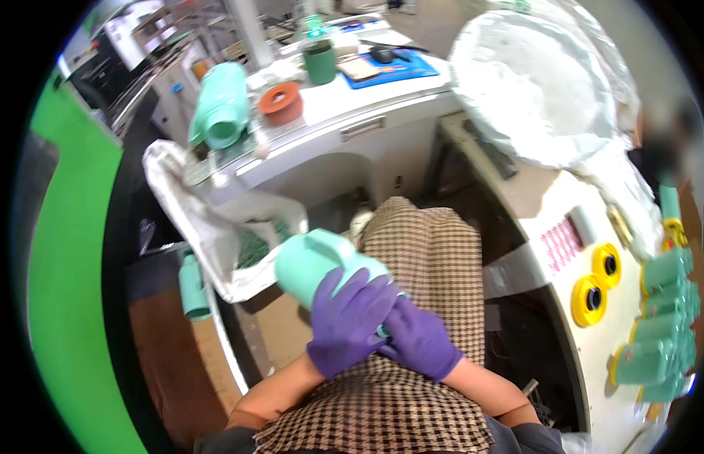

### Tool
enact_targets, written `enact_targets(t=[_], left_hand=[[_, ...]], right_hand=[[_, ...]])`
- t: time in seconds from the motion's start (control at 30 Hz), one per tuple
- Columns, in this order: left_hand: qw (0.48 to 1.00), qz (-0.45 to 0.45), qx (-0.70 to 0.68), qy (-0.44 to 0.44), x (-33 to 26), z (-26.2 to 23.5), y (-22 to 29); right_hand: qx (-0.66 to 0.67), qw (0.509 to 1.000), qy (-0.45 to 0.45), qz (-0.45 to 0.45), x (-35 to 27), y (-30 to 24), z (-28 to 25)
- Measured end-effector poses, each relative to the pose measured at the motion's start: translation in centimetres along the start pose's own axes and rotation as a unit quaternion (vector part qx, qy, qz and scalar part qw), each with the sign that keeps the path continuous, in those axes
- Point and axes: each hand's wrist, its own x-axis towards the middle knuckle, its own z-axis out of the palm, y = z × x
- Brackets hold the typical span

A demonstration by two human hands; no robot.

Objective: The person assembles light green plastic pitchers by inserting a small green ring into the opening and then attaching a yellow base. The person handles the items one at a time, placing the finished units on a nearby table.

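A mint-green plastic jug (300, 265) with a moulded handle lies tilted over my lap, its base toward the upper left. My left hand (348, 321), in a purple glove, is closed over the side of the jug, fingers spread along it. Close beside it, my right hand (424, 337), also gloved in purple, is closed at the jug's narrow end. My fingers hide the neck, and whatever the right hand grips cannot be made out. A checked brown-and-black apron (424, 265) covers my lap beneath.
At left, a white sack (170, 170) holds green shavings (254, 248); another green jug (193, 287) stands past it. A white desk (314, 125) ahead carries a large green bottle (225, 102) and orange tape roll (281, 103). Yellow rings (589, 300) and several jugs (647, 363) line the right table.
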Motion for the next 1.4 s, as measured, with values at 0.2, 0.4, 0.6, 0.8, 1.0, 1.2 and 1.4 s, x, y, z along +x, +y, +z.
enact_targets(t=[0.2, 0.4, 0.6, 0.8, 1.0, 1.2, 1.4], left_hand=[[0.998, 0.045, 0.034, -0.009, -1.0, -0.1, 0.1], [0.995, -0.072, 0.030, 0.057, -3.6, 1.2, -3.8], [0.947, -0.271, -0.154, 0.074, -8.3, -0.6, -5.6], [0.979, -0.147, -0.118, 0.078, -8.9, -1.4, -3.8], [0.979, -0.171, -0.098, 0.043, -7.3, -2.4, -4.6], [0.996, 0.028, 0.026, 0.085, -8.0, -1.7, -5.5], [0.934, 0.355, -0.035, -0.002, -5.0, 1.2, -2.0]], right_hand=[[0.034, 0.997, -0.061, -0.032, -3.0, 0.8, -2.0], [0.215, 0.960, 0.133, -0.122, -5.2, 0.8, -3.7], [0.554, 0.658, 0.447, -0.245, -3.9, 0.5, -12.8], [0.048, 0.950, 0.082, -0.298, 17.2, -4.2, 0.9], [0.087, 0.963, 0.142, -0.213, 14.9, -0.3, 3.2], [0.023, 0.961, 0.276, -0.009, -0.3, 9.9, -4.3], [-0.226, 0.850, 0.404, 0.254, -13.6, 18.2, -12.3]])
